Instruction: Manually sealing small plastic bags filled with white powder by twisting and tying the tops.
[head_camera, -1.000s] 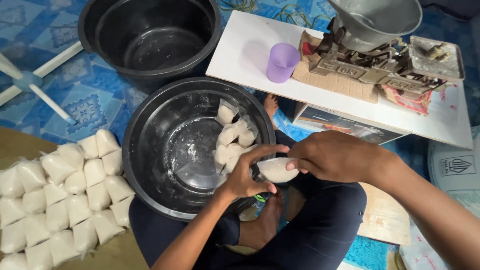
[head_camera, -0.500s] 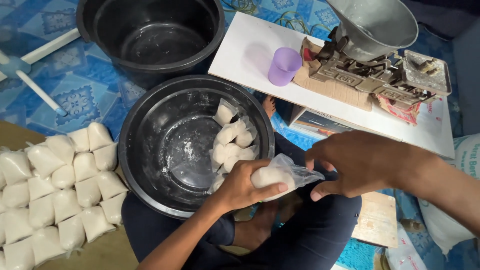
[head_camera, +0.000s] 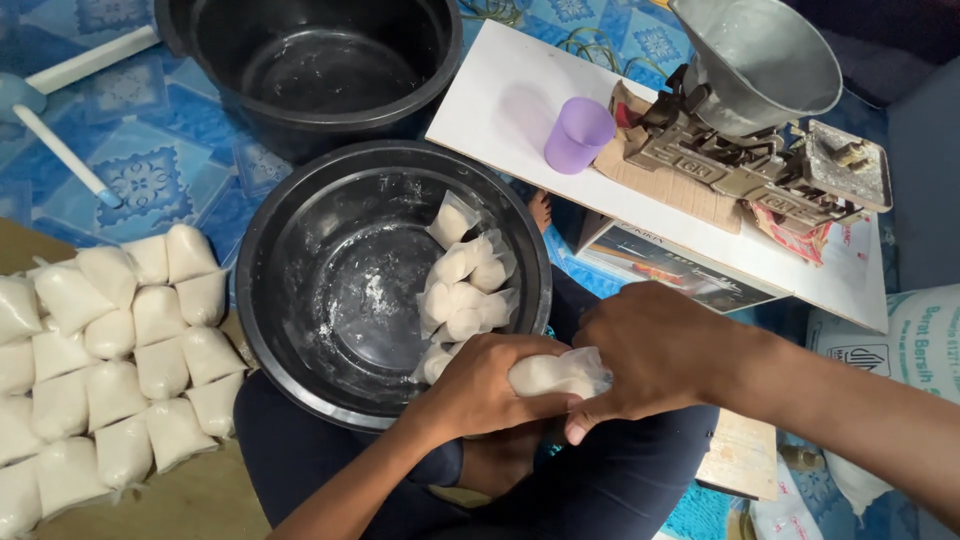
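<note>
While the left hand (head_camera: 490, 385) grips a small clear plastic bag of white powder (head_camera: 553, 374), right hand (head_camera: 655, 345) fingers pinch its open end, beside the black round basin (head_camera: 300, 260).

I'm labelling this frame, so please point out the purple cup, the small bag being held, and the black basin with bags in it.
purple cup (head_camera: 578, 135), head view, its side wall.
small bag (head_camera: 545, 375), head view, its white filled middle.
black basin (head_camera: 300, 300), head view, bare inner wall.

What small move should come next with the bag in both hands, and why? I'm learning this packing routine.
Probably finish closing the bag's loose top: the left hand cups its filled part while the right hand grips the clear plastic end, not visibly closed. Then it could join the other bags in the basin.
</note>
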